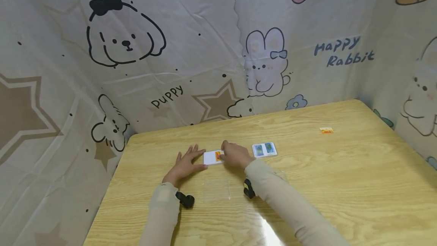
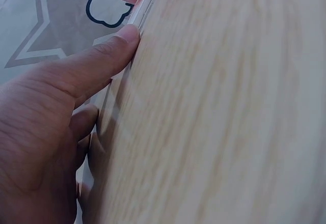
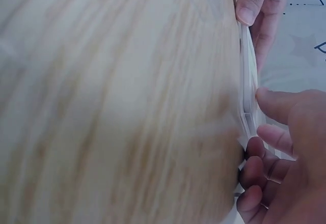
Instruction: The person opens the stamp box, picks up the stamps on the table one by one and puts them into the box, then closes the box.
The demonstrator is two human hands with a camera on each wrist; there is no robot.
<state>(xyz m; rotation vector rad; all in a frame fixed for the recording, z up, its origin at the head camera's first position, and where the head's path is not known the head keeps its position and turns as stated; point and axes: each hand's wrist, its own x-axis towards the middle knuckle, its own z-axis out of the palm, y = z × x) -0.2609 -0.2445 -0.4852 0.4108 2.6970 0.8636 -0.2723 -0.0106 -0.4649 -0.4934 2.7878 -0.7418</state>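
A flat white case [image 1: 209, 157] with an orange sticker [image 1: 217, 156] on its top lies on the table. My left hand [image 1: 185, 167] spreads its fingers at the case's left end. In the left wrist view its thumb [image 2: 109, 51] touches the case's near side. Over the right end is my right hand [image 1: 237, 155], a digit touching the sticker. The right wrist view shows its thumb [image 3: 277, 104] straight against the case's top, the other fingers loosely bent beside the corner. A second white case [image 1: 264, 150] with two blue-green pictures lies right of this hand.
A clear plastic cover [image 1: 216, 190] lies between the forearms. Another clear piece [image 1: 281, 175] is partly hidden by the right sleeve. A small orange-and-white sticker [image 1: 326, 130] lies at the far right. Printed cloth [image 1: 191, 41] hangs behind the wooden table [image 1: 358, 185].
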